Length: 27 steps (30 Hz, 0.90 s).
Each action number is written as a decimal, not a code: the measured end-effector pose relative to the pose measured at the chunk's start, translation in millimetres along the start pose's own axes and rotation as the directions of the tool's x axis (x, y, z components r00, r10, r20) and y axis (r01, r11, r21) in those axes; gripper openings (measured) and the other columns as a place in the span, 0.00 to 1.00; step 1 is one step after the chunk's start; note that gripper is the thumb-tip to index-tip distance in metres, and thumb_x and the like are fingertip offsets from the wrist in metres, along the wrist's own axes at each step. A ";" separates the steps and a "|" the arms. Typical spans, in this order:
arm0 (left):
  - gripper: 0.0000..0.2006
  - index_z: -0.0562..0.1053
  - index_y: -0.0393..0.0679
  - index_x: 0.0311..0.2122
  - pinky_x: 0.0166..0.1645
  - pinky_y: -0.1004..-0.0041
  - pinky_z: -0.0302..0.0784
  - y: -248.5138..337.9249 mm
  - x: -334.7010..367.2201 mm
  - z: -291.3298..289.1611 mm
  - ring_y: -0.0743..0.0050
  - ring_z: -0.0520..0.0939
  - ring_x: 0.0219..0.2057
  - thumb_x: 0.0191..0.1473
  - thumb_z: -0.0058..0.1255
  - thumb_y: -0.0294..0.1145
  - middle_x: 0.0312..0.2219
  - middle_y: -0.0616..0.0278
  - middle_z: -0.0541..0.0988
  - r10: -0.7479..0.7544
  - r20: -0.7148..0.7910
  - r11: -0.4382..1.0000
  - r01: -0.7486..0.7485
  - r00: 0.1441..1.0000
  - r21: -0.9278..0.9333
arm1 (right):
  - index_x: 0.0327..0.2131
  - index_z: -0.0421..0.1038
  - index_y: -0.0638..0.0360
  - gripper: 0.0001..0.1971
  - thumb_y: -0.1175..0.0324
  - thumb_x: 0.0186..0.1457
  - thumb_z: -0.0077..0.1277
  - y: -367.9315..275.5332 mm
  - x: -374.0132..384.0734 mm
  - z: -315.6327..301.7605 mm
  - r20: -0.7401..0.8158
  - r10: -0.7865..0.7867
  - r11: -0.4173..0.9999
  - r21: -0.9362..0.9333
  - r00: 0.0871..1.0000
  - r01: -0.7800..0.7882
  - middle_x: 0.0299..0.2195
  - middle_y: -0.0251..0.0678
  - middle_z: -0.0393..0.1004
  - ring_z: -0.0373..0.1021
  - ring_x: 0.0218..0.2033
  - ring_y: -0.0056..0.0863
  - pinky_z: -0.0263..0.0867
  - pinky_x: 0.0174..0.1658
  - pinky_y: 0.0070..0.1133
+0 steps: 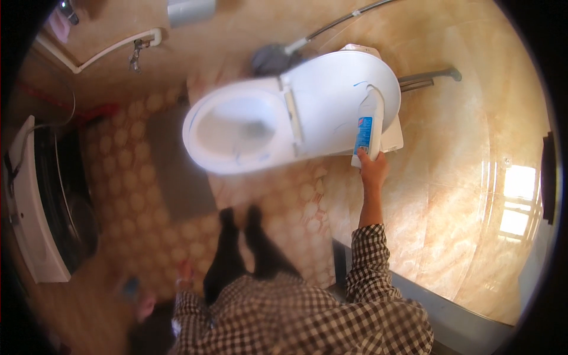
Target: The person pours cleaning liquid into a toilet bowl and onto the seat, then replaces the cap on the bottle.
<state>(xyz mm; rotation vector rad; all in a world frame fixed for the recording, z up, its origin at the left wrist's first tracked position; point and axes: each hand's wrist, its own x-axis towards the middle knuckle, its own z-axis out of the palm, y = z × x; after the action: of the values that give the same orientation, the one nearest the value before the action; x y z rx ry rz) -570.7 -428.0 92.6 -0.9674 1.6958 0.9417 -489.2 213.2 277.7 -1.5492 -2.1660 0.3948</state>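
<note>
My right hand (373,168) is wrapped round the lower end of a white toilet cleaner bottle (369,121) with a blue label. The bottle's bent neck points away from me, over the raised white toilet lid (328,89). Thin blue streaks of liquid mark the lid near the nozzle. To the left of the lid is the toilet bowl (207,139), uncovered, with faint bluish marks on its rim. My left hand (186,272) hangs low by my left side, away from the toilet; it is small and blurred, so its fingers cannot be made out.
A grey mat (177,165) lies on the patterned tile floor before the toilet. Behind the toilet are a dark mop-like head (272,59) on a long handle and a wall tap (136,56) on a white pipe. A white washbasin (38,225) stands at the far left.
</note>
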 end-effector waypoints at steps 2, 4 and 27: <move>0.10 0.69 0.44 0.37 0.12 0.74 0.55 -6.8 10.3 -11.8 0.74 0.64 0.10 0.56 0.43 0.38 0.12 0.65 0.66 0.027 0.043 0.999 -0.025 0.999 -0.027 | 0.32 0.71 0.67 0.21 0.59 0.41 0.61 -6.3 2.5 0.2 0.001 -0.013 1.000 -0.008 1.000 0.014 0.23 0.40 0.73 0.68 0.16 0.24 0.63 0.16 0.21; 0.10 0.69 0.44 0.37 0.12 0.74 0.55 -9.7 17.1 -16.3 0.74 0.65 0.11 0.56 0.43 0.38 0.12 0.65 0.66 0.052 0.082 0.997 -0.048 0.995 -0.053 | 0.31 0.70 0.68 0.21 0.58 0.40 0.61 -15.4 9.7 6.4 -0.010 -0.024 1.000 -0.004 1.000 0.024 0.23 0.40 0.73 0.68 0.16 0.24 0.63 0.15 0.21; 0.13 0.71 0.46 0.43 0.17 0.74 0.57 -1.5 62.1 -13.0 0.77 0.64 0.15 0.55 0.42 0.38 0.16 0.66 0.66 0.008 -0.012 0.999 -0.007 1.000 0.047 | 0.33 0.70 0.67 0.25 0.52 0.41 0.59 -11.6 -27.3 -9.7 0.137 -0.016 0.994 -0.104 0.990 0.030 0.29 0.52 0.75 0.73 0.33 0.44 0.67 0.36 0.33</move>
<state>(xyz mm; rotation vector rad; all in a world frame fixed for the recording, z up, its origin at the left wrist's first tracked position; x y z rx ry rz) -589.4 -451.9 36.9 -0.9385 1.7254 0.8989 -486.3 183.4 286.4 -1.5938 -2.3412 0.3937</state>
